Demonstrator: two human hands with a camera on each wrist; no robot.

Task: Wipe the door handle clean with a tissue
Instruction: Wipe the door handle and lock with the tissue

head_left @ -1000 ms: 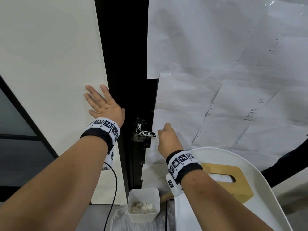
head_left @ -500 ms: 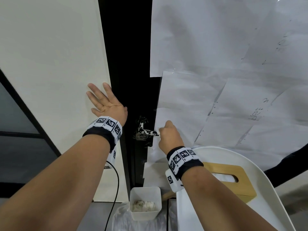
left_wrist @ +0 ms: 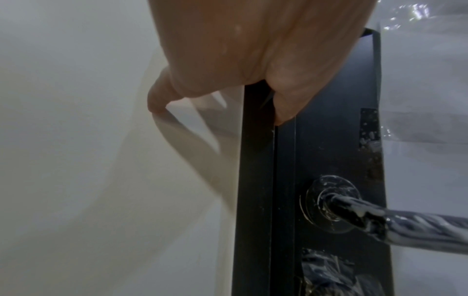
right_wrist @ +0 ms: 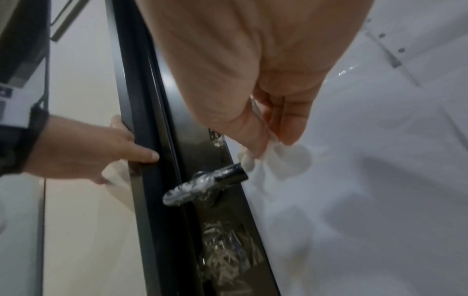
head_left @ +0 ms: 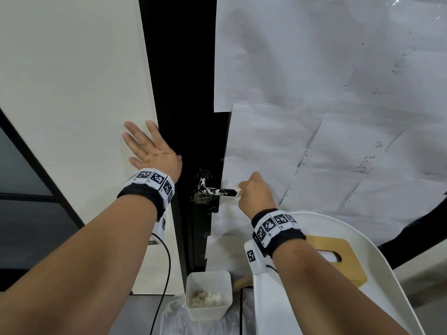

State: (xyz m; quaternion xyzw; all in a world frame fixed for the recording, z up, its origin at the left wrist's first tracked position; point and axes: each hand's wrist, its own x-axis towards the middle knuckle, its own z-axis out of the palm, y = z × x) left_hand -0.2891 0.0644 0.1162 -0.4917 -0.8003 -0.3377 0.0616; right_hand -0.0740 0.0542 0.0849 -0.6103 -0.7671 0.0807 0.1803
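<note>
A black lever door handle [head_left: 217,191] smeared with white sticks out from the dark door edge; it also shows in the left wrist view [left_wrist: 395,222] and the right wrist view [right_wrist: 210,183]. My right hand [head_left: 254,194] pinches a white tissue [right_wrist: 255,158] between thumb and fingers, right at the handle's free tip. My left hand [head_left: 150,148] lies flat with spread fingers on the cream panel left of the door, its thumb [right_wrist: 142,154] against the dark frame.
White paper sheets [head_left: 314,93] cover the door to the right. Below stand a white bin [head_left: 208,293] with used tissues, a white tray [head_left: 377,286] and a wooden tissue box [head_left: 338,257]. A black cable [head_left: 164,281] hangs from my left wrist.
My right hand has shifted slightly right along the handle toward its tip. The left hand stays pressed on the panel.
</note>
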